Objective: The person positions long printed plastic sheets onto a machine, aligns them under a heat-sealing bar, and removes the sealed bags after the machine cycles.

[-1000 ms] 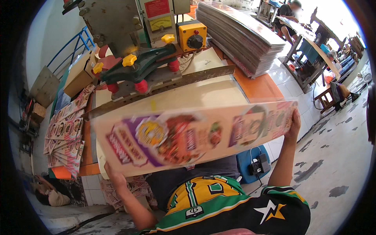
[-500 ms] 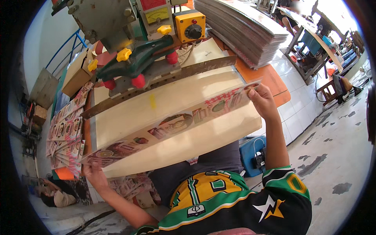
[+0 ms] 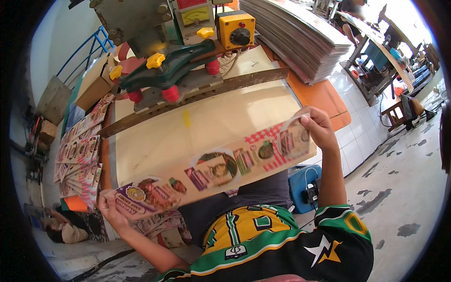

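I hold a long printed cardboard sheet with colourful food pictures by its two ends, low over the pale work table. My left hand grips the sheet's lower left end. My right hand pinches its upper right end, near the table's right edge. The sheet lies nearly flat, tilted a little toward me. Behind the table stands a green machine arm with red and yellow knobs.
A yellow control box sits on the machine. A tall stack of sheets is at the back right. Printed sheets lie fanned at the left. A blue box stands on the floor under the table. A person lies at the lower left.
The sheet has gone from held up facing me to lowered nearly flat over the table. Both hands have come down with it, still on its ends.
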A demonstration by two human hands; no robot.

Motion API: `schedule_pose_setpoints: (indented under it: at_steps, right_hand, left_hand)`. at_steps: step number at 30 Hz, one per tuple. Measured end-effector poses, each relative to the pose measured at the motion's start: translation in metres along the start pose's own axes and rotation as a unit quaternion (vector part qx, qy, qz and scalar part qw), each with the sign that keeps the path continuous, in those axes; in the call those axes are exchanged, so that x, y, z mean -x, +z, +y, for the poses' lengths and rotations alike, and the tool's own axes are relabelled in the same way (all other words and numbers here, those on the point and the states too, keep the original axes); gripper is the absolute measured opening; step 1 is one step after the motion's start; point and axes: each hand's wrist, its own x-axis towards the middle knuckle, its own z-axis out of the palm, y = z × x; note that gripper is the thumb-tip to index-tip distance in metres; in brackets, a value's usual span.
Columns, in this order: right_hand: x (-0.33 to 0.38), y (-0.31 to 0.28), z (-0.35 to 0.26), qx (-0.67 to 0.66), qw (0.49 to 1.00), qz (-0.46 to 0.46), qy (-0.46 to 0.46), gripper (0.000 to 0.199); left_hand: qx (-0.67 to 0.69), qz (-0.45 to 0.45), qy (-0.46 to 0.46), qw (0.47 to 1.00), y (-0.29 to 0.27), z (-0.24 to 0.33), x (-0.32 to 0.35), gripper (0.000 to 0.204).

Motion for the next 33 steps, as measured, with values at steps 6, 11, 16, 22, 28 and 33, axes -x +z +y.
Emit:
schedule_pose_setpoints:
  at_steps: [6, 11, 16, 22, 28, 33]
  right_hand:
    - [0.016, 0.026, -0.034, -0.104, 0.993, 0.059, -0.008, 0.026]
    - [0.022, 0.033, -0.048, -0.134, 0.988, 0.081, 0.008, 0.025]
    - [0.022, 0.019, -0.042, -0.097, 0.993, 0.069, 0.008, 0.025]
    - [0.023, 0.004, -0.035, -0.03, 1.0, -0.002, -0.004, 0.027]
    - [0.006, -0.011, -0.032, 0.095, 0.994, -0.001, -0.046, 0.016]
    - [0.0, -0.016, -0.028, 0.092, 0.988, 0.015, -0.121, 0.013]
  left_hand:
    - [0.116, 0.033, -0.063, 0.991, 0.029, 0.033, 0.005, 0.023]
    - [0.172, 0.102, -0.089, 0.976, 0.042, 0.036, 0.011, 0.024]
    - [0.191, 0.027, -0.099, 0.976, 0.018, 0.018, 0.018, 0.018]
    - [0.179, 0.062, -0.115, 0.975, 0.035, 0.019, 0.018, 0.023]
    - [-0.055, 0.006, -0.008, 0.998, 0.0, 0.016, -0.008, 0.034]
    - [-0.104, -0.071, 0.061, 0.99, -0.005, 0.02, -0.021, 0.031]
